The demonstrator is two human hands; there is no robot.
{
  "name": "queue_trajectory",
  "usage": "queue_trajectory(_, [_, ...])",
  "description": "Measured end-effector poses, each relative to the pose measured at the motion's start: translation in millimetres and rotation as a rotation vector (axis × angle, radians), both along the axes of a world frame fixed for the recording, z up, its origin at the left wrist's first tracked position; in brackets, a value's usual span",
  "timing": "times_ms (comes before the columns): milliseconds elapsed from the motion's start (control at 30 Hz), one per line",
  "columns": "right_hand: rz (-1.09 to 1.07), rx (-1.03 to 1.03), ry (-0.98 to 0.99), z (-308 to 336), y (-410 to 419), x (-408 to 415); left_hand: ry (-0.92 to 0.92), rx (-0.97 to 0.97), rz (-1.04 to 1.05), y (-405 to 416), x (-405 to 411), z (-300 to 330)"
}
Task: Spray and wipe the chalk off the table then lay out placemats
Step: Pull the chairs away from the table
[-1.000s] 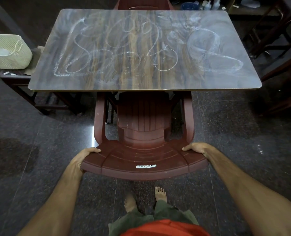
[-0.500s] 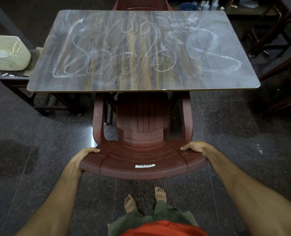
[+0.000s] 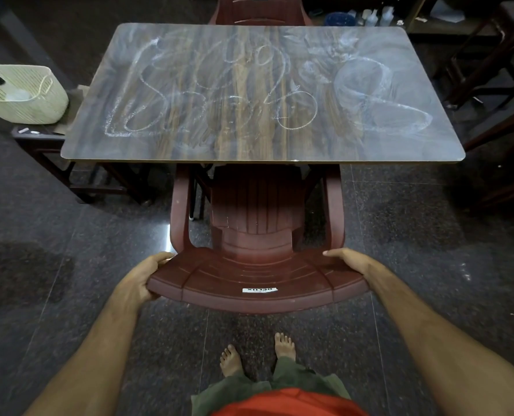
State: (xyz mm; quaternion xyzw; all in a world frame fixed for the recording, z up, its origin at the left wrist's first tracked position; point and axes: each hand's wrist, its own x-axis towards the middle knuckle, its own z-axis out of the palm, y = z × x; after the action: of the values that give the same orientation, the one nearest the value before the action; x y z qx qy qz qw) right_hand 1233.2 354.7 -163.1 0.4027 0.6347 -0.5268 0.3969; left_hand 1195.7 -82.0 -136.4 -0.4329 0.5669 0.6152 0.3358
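Note:
A wood-grain table (image 3: 189,145) stands ahead of me, its top covered in white chalk scribbles (image 3: 213,94). A maroon plastic chair (image 3: 258,277) is tucked partly under its near edge, with the backrest top towards me. My left hand (image 3: 141,280) grips the backrest's left end, fingers curled round the rim. At the right end, my right hand (image 3: 347,261) holds the rim the same way.
A cream basket (image 3: 24,93) sits on a low dark bench (image 3: 39,139) to the table's left. A second maroon chair (image 3: 258,10) stands at the far side. Bottles (image 3: 373,16) line the back right. Dark wooden furniture (image 3: 496,85) crowds the right. My bare feet (image 3: 255,354) are on the stone floor.
The chair and both hands barely shifted. The table sits a little lower in view now.

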Motion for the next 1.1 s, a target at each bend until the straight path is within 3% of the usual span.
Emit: queue_trajectory(1100, [0.016,0.081,0.011,24.2,-6.7,5.3,0.029,-0.101,-0.021,2.9,5.7,10.8])
